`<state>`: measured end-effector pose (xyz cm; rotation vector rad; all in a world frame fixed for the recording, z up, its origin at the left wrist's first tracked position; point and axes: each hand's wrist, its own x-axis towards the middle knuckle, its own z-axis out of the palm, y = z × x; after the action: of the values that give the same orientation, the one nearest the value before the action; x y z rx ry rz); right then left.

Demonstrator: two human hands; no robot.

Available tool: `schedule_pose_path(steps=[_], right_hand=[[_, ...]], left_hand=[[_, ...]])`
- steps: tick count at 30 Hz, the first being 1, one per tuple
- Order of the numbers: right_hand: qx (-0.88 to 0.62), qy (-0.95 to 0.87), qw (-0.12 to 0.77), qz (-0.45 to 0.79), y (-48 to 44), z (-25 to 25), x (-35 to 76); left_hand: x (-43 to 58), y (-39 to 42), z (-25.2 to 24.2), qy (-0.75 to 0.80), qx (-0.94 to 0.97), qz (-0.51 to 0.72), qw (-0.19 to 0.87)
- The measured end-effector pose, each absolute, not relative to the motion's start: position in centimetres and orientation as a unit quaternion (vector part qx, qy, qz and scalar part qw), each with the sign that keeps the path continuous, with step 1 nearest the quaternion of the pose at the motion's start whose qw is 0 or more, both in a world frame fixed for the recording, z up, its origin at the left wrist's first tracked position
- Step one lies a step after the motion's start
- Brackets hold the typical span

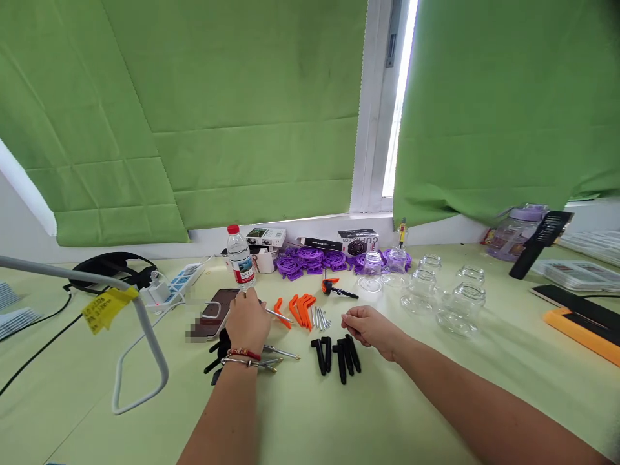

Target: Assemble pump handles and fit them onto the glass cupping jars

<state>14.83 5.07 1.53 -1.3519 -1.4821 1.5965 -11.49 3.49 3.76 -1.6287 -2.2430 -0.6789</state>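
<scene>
My left hand [248,321] hovers over the pale green table [339,420], fingers curled round a thin metal rod [277,314] whose tip points right toward the orange plastic levers [299,309]. A phone [217,310] lies just left of it. My right hand [369,329] is loosely closed in a pinch above a row of black plastic handles [338,355]; what it pinches is too small to make out. Several small screws [320,318] lie between the hands. More metal rods [274,361] and black pieces rest under my left wrist.
A water bottle [241,258], purple plastic parts [310,259] and small boxes [339,242] stand along the back wall. Several clear glass jars [450,294] sit at right. A power strip [177,284], cables and a grey metal tube [145,336] occupy the left side. An orange-edged tablet [581,326] lies far right.
</scene>
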Motion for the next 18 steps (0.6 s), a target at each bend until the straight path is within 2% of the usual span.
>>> schedule_pose_path(steps=[7,10,14,17,18], right_hand=[[-0.541,-0.597,0.331,0.491,6.3,1.4,14.2],[-0.529,-0.666,0.323,0.415,6.6,1.6,12.7],[-0.452,-0.82,0.246,0.251,6.2,2.1,8.7],[-0.434,-0.881,0.148,0.119,5.7,2.3,5.2],[-0.433,-0.885,0.135,0.111,5.6,2.3,4.1]], left_hand=[[-9.9,4.0,3.4,-0.651,-0.538,-0.519,0.131],[-9.7,4.4,2.9,-0.634,-0.488,-0.592,0.094],[-10.5,5.0,2.2,-0.646,-0.439,-0.622,0.054],[-10.9,5.6,1.7,-0.634,-0.399,-0.663,-0.003],[-10.9,5.7,1.6,-0.622,-0.387,-0.68,-0.031]])
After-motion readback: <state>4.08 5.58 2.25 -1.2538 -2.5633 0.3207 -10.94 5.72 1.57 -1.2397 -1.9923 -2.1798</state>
